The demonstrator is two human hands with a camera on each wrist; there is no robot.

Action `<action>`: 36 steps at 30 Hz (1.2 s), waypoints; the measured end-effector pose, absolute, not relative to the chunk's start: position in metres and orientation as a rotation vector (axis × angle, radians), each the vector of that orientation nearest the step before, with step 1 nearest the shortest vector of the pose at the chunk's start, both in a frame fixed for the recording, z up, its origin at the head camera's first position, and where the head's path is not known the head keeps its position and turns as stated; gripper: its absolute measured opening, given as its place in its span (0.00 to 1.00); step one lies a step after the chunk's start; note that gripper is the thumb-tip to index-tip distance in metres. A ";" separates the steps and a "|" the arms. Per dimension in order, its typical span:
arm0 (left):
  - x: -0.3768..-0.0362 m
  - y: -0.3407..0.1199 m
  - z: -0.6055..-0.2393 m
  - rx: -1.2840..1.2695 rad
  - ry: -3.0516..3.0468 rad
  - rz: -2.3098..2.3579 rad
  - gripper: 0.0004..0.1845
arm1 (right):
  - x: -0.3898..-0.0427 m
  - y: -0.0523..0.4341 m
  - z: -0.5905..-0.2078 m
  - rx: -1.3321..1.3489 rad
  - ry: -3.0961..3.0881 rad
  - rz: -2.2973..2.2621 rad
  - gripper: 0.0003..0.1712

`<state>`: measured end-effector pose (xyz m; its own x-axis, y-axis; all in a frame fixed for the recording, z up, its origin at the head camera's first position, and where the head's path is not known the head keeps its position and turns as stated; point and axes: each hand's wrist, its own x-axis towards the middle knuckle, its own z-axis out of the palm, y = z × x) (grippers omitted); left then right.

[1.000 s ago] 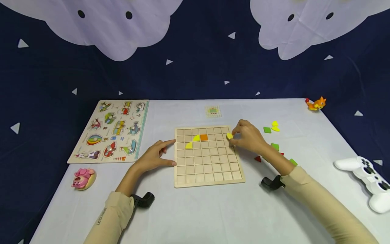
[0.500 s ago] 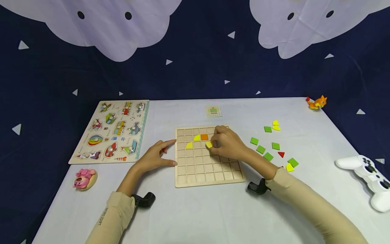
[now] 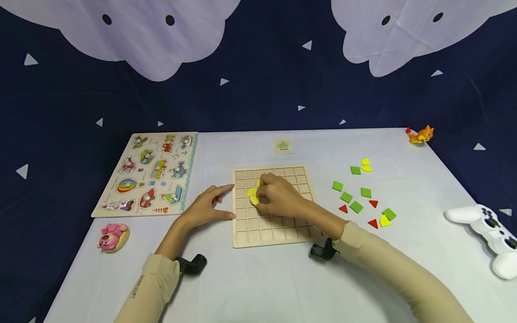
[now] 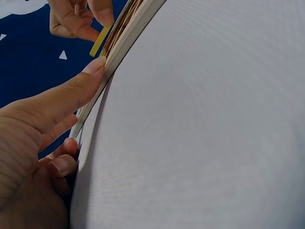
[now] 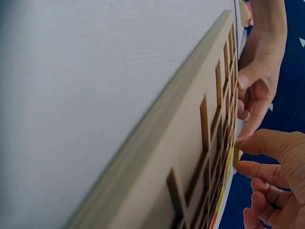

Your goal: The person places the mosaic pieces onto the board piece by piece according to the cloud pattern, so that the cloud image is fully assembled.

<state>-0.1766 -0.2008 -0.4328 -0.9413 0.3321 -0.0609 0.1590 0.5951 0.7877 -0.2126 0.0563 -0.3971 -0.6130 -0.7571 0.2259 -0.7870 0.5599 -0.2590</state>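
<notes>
Our right hand (image 3: 279, 195) has moved left over the board (image 3: 242, 237), pinching a yellow piece (image 3: 254, 201) just on our side of a yellow fan (image 3: 251, 192); our left hand (image 3: 205, 207) (thumb spread wide) touches the board's left edge.

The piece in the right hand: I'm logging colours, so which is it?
Yellow; the piece shows best in the head view.

the right hand (image 3: 280, 196) obstructs the board (image 3: 254, 226), leaving its far-right corner free.
</notes>
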 end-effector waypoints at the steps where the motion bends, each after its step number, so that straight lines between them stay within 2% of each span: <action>1: -0.176 -0.201 -0.433 0.410 2.619 1.267 0.47 | -0.213 0.055 -0.398 1.351 -2.687 0.511 0.08; 20: -0.177 -0.202 -0.433 0.422 2.631 1.269 0.47 | -0.208 0.037 -0.402 1.284 -2.712 0.407 0.04; 29: -0.173 -0.205 -0.438 0.420 2.648 1.267 0.46 | -0.207 0.042 -0.402 1.248 -2.767 0.479 0.12; 33: -0.174 -0.204 -0.439 0.433 2.649 1.273 0.46 | -0.212 0.058 -0.397 1.172 -2.769 0.579 0.16; 36: -0.175 -0.202 -0.438 0.431 2.652 1.272 0.46 | -0.220 0.077 -0.389 1.062 -2.776 0.648 0.16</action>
<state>-0.1753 -0.2024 -0.4377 -0.9440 0.3287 -0.0269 0.1849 0.5948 0.7823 -0.2204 0.0772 -0.3894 -0.7518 -0.6146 0.2389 -0.6568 0.6661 -0.3533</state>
